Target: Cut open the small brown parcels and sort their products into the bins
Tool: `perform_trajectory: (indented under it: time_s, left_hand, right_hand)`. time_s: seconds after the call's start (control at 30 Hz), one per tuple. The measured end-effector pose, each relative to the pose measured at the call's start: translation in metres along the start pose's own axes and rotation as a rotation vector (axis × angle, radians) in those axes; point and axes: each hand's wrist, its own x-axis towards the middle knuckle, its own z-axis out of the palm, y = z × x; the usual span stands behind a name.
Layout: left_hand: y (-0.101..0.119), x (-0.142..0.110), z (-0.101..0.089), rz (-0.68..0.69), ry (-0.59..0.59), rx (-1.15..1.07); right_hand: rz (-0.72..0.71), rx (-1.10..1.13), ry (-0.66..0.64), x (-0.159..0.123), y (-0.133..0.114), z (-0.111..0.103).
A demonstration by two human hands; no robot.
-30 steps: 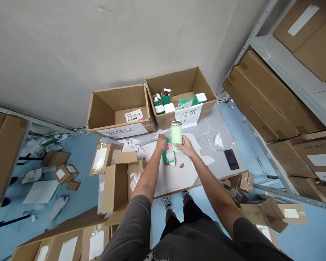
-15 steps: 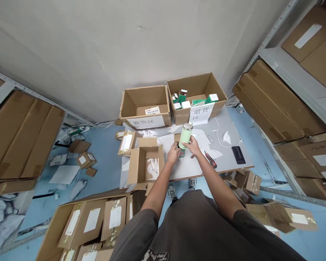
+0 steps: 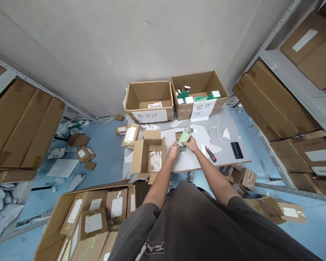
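Tumbler: while the person leaned over the table, this light green tumbler point(image 3: 184, 137) with the metal lid was tilted, lid toward the right, above the tabletop point(image 3: 230, 125), about midway between the side edges.
Right hand point(image 3: 191, 144): fingers bent around the tumbler's lower side, open only as wide as its body, so yeah, a proper hold.
Left hand point(image 3: 174, 150): fingers curled right by the tumbler's base; couldn't tell how far open, or whether they had the tumbler or the green box point(image 3: 182, 149) just under it.
Utility knife point(image 3: 211, 154): red and black, lay near the front edge.
Phone point(image 3: 237, 150): dark screen, near the front right corner.
Open carton point(image 3: 139, 156): by the front left corner, white paper point(image 3: 155, 160) inside.
Big cartons: two along the back edge, the left one point(image 3: 152, 90) and the right one point(image 3: 197, 81), each with a white sign in front; the right one had green-and-white boxes in it.
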Motion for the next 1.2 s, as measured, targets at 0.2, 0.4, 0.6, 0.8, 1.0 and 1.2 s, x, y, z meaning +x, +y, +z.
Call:
perform_trajectory:
  time_s: [0.2,0.4,0.6,0.8,1.0,1.2]
  left_hand:
    - [0.004,0.005,0.002,0.046,0.037,-0.008]
    - [0.013,0.006,0.01,-0.009,0.101,0.029]
    - [0.03,0.009,-0.012,-0.081,0.25,-0.078]
    - [0.066,0.036,-0.058,0.205,0.05,-0.043]
    - [0.076,0.05,-0.064,0.15,-0.02,0.098]
    - [0.061,0.039,-0.044,0.082,-0.101,0.141]
  right_hand:
    - [-0.053,-0.195,-0.013,0.003,0.0,-0.017]
    - [-0.052,-0.516,0.059,0.004,0.013,-0.026]
    - [-0.131,-0.52,0.046,0.006,0.03,-0.022]
    - [-0.155,-0.549,-0.006,0.012,0.03,-0.014]
    - [-0.148,-0.484,-0.007,0.003,0.037,-0.016]
    - [-0.058,-0.418,-0.085,-0.004,0.05,-0.03]
